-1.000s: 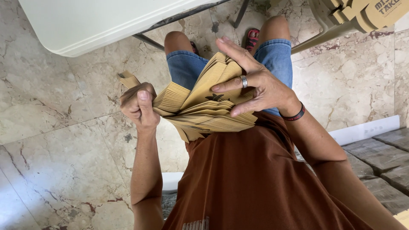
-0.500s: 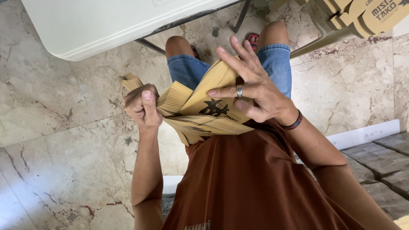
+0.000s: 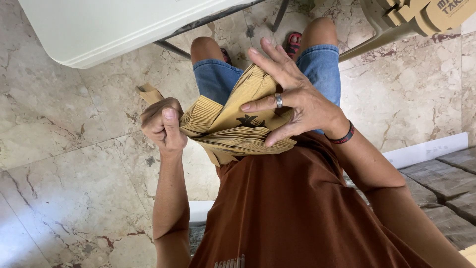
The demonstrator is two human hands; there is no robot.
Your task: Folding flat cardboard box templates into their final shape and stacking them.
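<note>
A thick stack of flat brown paper bags lies on my lap, fanned open in the middle. My left hand is closed around the stack's left end, thumb up. My right hand, with a ring and a dark wristband, rests on the right half with fingers spread, lifting several bags so that a dark printed mark shows on one sheet. I am seated, in blue denim shorts and a rust-brown shirt.
A white folding table juts over the marble floor at the upper left, its dark metal legs near my knees. Cardboard pieces sit at the top right. Dark stone pavers and a white ledge lie at the right.
My right hand's fingers have lifted and spread, parting the stack further so the printed sheet shows. The left hand keeps its grip in the same place.
</note>
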